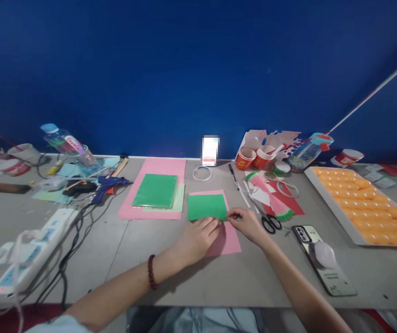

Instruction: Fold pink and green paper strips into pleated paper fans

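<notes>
A green paper sheet (pixel 207 206) lies on a pink sheet (pixel 226 238) near the middle of the grey table. My left hand (pixel 198 238) rests with curled fingers on the pink sheet, touching the green sheet's near edge. My right hand (pixel 245 223) pinches the green sheet's near right corner between thumb and fingers. A dark bead bracelet (pixel 151 273) circles my left wrist.
Stack of green paper (pixel 155 190) on a large pink sheet (pixel 157 169) further back. Scissors (pixel 270 223), a phone (pixel 323 259), a tray of orange balls (pixel 368 203), red cups (pixel 254 158), a tape ring (pixel 202 173), a glue gun (pixel 106 187) and a power strip (pixel 35 252) lie around.
</notes>
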`<move>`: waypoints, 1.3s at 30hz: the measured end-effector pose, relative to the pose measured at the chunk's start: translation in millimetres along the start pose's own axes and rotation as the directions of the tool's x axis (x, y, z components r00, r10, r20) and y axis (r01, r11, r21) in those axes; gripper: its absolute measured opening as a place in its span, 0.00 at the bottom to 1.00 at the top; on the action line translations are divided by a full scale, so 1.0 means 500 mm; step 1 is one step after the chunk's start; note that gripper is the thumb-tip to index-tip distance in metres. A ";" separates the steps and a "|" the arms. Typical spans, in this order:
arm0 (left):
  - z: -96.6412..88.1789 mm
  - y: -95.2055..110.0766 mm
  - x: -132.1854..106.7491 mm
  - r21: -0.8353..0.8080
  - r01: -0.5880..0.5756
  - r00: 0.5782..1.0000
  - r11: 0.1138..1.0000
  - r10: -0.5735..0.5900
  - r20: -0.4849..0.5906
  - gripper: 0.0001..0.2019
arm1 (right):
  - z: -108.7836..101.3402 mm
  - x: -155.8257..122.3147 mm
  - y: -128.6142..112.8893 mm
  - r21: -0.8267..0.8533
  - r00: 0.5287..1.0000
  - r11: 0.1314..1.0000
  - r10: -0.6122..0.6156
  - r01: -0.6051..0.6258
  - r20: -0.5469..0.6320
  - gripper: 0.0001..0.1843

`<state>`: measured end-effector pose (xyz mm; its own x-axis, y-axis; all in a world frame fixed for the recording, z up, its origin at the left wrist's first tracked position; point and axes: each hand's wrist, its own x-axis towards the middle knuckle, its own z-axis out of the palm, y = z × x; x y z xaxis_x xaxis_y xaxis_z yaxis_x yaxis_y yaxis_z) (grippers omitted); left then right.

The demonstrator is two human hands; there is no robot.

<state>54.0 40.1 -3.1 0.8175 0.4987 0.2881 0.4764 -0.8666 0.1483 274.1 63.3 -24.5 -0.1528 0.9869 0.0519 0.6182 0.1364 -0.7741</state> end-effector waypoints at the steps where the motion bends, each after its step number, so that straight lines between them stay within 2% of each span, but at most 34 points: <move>1: 0.004 0.000 0.010 0.034 -0.004 1.000 0.999 0.003 0.021 0.18 | -0.001 0.000 -0.001 0.006 1.000 1.000 0.003 -0.003 0.004 0.08; 5: 0.027 -0.015 0.047 0.137 0.027 0.994 0.990 -0.042 0.103 0.09 | -0.003 0.000 -0.002 0.047 1.000 0.999 0.020 -0.021 0.013 0.08; 8: 0.044 -0.027 0.062 0.151 0.082 0.990 0.985 -0.098 0.102 0.05 | -0.004 0.000 0.000 0.083 0.999 0.996 0.034 -0.035 0.014 0.09; 12: 0.050 -0.035 0.065 0.137 0.110 0.993 0.984 -0.113 0.016 0.07 | -0.004 0.001 0.004 0.141 0.999 0.989 0.047 -0.048 0.008 0.09; 16: 0.040 -0.036 0.063 0.163 0.065 0.995 0.984 -0.051 -0.084 0.11 | -0.001 0.000 0.004 0.262 0.996 0.961 0.082 -0.089 0.038 0.10; 19: 0.031 -0.037 0.062 0.154 0.029 0.988 0.988 -0.005 -0.155 0.14 | 0.002 -0.005 -0.005 0.351 0.994 0.932 0.061 -0.089 0.092 0.11; 23: 0.033 -0.044 0.054 0.190 0.045 0.969 0.981 0.004 -0.249 0.12 | -0.003 -0.015 -0.027 0.300 0.996 0.954 -0.014 -0.014 0.090 0.09; 28: 0.045 -0.055 0.039 -0.009 0.179 0.943 0.984 -0.174 -0.283 0.14 | -0.010 -0.021 -0.035 0.186 0.994 0.980 -0.086 0.074 0.060 0.09; 31: 0.045 -0.058 0.036 -0.140 0.210 0.924 0.968 -0.243 -0.295 0.14 | -0.009 -0.022 -0.026 0.155 0.993 0.981 -0.120 0.119 0.000 0.09; 36: 0.039 -0.061 0.043 -0.337 0.174 0.889 0.925 -0.295 -0.351 0.12 | -0.017 -0.017 -0.023 0.077 0.986 0.984 -0.153 0.158 -0.066 0.09; 39: 0.030 -0.065 0.046 -0.444 0.080 0.885 0.892 -0.268 -0.379 0.11 | -0.031 -0.015 -0.045 -0.038 0.948 0.954 -0.299 0.297 -0.106 0.10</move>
<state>62.1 79.8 -15.4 0.4733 0.6680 0.5743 0.3466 -0.7405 0.5758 273.1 54.2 2.4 -0.2480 0.9041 0.3480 0.5738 0.4265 -0.6992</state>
